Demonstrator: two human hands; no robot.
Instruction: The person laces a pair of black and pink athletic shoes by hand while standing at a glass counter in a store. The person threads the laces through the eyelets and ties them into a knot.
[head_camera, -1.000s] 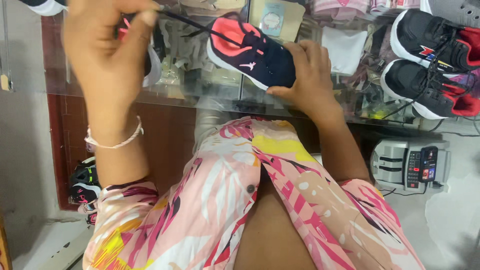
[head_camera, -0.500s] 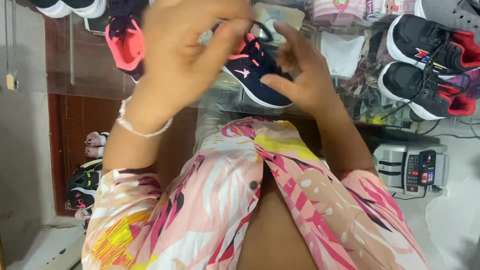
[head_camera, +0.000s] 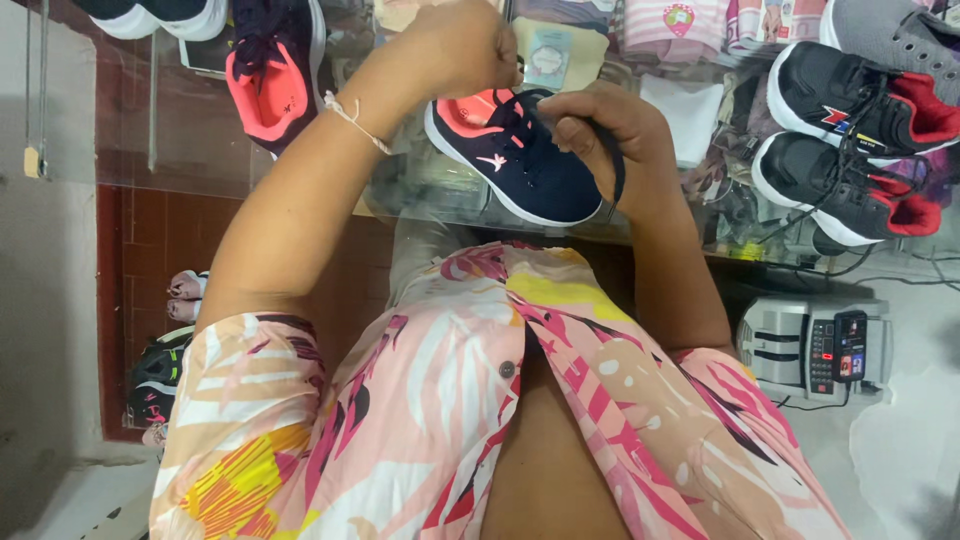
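Navy fabric sneaker with coral lining (head_camera: 520, 165) lies on our glass bench (head_camera: 420, 190). Our right hand (head_camera: 610, 135) pinches its dark lace (head_camera: 617, 165); our left hand (head_camera: 465, 45) is clenched above the shoe, apparently on a lace too.

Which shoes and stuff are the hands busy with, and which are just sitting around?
In use:
- navy and coral shoe
- its dark lace
- left hand, pinching at the laces
- right hand, holding the lace

Just lying about:
- matching navy and coral shoe
- two black and red shoes
- grey machine
- folded clothes
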